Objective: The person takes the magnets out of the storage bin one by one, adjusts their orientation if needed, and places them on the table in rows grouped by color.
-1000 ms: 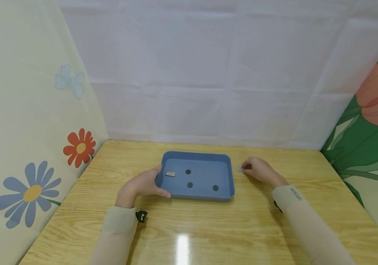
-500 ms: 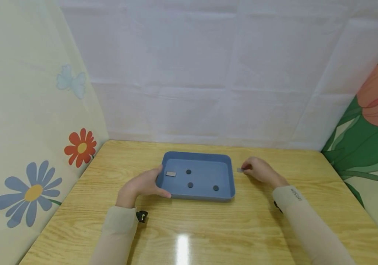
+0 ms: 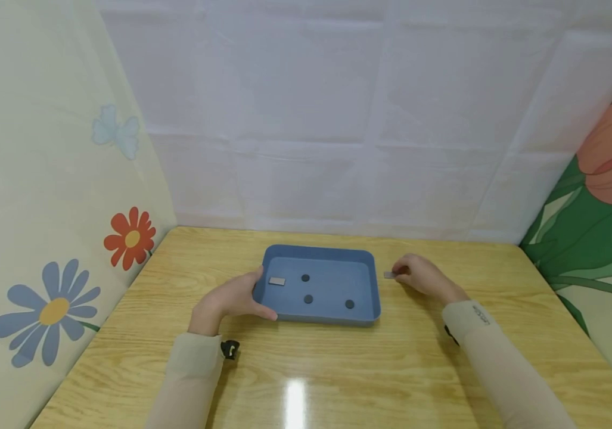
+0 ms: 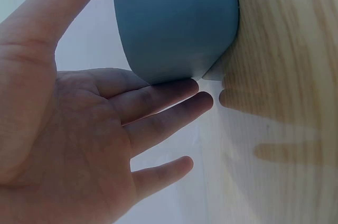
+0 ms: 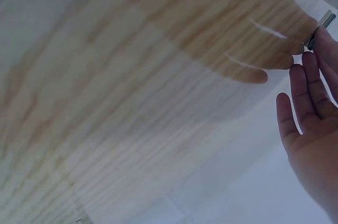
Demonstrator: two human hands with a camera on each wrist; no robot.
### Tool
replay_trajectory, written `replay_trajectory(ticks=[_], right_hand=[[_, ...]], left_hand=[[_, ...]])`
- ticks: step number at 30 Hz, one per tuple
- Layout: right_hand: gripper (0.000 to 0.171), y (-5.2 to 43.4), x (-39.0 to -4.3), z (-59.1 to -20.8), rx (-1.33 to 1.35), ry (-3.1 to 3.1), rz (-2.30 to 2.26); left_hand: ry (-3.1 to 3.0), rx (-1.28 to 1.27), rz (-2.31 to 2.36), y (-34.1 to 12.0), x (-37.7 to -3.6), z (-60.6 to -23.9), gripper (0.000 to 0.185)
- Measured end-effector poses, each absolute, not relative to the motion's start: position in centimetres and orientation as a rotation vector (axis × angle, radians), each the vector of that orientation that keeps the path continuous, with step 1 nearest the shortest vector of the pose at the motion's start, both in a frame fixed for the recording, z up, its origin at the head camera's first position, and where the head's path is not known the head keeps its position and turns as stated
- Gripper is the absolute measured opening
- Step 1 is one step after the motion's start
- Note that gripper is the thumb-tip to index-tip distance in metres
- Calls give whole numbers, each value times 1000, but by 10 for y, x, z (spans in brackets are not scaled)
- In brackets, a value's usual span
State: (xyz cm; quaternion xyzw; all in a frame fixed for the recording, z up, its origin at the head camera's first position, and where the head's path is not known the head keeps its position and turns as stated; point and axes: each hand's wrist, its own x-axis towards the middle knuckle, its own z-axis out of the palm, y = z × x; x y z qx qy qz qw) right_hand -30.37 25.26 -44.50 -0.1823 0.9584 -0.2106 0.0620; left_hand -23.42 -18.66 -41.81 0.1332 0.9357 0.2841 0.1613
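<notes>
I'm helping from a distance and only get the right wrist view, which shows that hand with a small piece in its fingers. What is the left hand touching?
Observer: The left hand lies against the left end of a blue tray.
Operator: My picture doesn't show that at all. What lies in it?
Observer: Three small dark discs and one flat rectangular piece.
Operator: And is the work I see going on inside it too?
Observer: No, the right hand is outside, to the right of the tray and apart from it.
</notes>
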Motion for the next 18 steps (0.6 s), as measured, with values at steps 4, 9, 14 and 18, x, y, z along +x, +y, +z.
replay_trajectory(ticks=[4,9,14,18], right_hand=[[20,253,-304,-445,-536,2888,-642],[20,254,-303,-444,-519,2870,-659],[22,257,-301,-442,-512,2862,-672],[28,260,-298,-437,-461,2840,-720]], left_hand=[[2669,377,809,-187,-234,-417,140],[2661,373,819,-186,-233,-417,139],[2652,373,824,-185,-233,-417,139],[2657,374,811,-186,-234,-417,140]])
